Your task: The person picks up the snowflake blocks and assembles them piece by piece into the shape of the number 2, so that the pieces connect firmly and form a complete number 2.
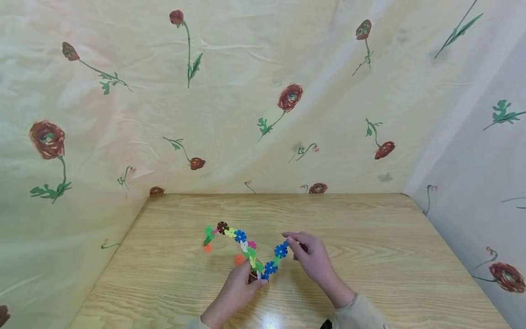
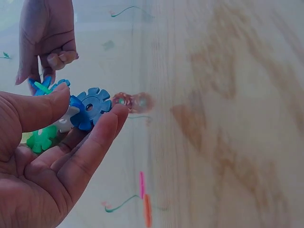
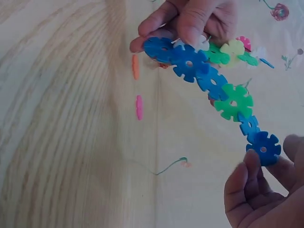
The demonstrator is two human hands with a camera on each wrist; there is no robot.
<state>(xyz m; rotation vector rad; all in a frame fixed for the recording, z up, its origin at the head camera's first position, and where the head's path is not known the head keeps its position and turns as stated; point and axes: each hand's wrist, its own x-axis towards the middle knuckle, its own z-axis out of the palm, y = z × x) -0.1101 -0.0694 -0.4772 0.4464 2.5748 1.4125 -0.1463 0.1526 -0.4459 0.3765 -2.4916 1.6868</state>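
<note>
A chain of interlocked plastic flower discs [image 1: 242,240], in blue, green, yellow, pink and brown, hangs in a V above the wooden table [image 1: 370,228]. My left hand [image 1: 256,278] pinches the chain at its low bend, thumb and fingers on a blue disc [image 2: 92,107]. My right hand [image 1: 292,242] pinches the blue end disc [image 1: 281,250] of the short branch. In the right wrist view the chain [image 3: 223,85] runs from the left hand [image 3: 190,21] down to that end disc [image 3: 263,148] at the right hand's fingertips [image 3: 251,166]. The chain's far end arcs over to an orange disc [image 1: 207,247].
Another orange disc [image 1: 239,259] shows just beside the chain near my left hand. Cream cloth printed with red flowers [image 1: 287,98] hangs behind the table and along both sides. The table's far edge [image 1: 279,194] meets the cloth.
</note>
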